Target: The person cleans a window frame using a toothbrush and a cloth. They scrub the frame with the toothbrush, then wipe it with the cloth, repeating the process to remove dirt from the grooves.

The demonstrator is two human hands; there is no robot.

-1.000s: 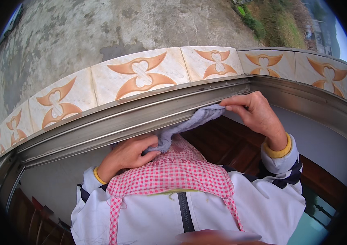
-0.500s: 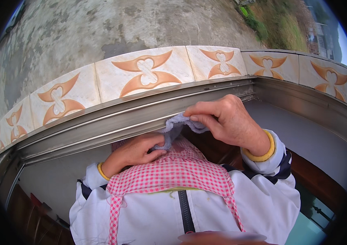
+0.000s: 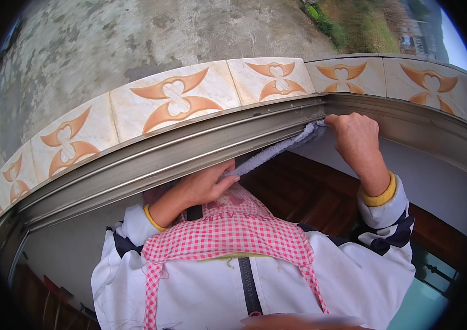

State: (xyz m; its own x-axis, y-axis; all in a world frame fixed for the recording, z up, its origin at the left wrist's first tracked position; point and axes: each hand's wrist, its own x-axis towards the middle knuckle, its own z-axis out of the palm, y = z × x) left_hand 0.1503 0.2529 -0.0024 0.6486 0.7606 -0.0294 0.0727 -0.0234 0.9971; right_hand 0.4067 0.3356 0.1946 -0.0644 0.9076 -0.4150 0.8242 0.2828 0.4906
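A light grey-blue terry cloth (image 3: 277,149) is pulled into a narrow strip between my two hands, along the inner edge of a metal window track (image 3: 189,146). My right hand (image 3: 356,144) pinches its far end at the track's right corner, fingertips against the metal. Near the middle of the track, below its inner edge, my left hand (image 3: 205,183) grips the cloth's other end between thumb and fingers. Part of the left hand's fingers is hidden behind the track edge and the cloth.
Beyond the track runs a sill of cream tiles (image 3: 173,99) with orange motifs. A second metal frame (image 3: 409,121) meets the track at the right corner. Outside lies a stained concrete yard (image 3: 162,33); brown wooden panelling (image 3: 310,192) shows below the cloth.
My right hand has moved right to the track's corner, stretching the bunched cloth into a long strip. The left hand keeps its hold and has shifted slightly up and right.
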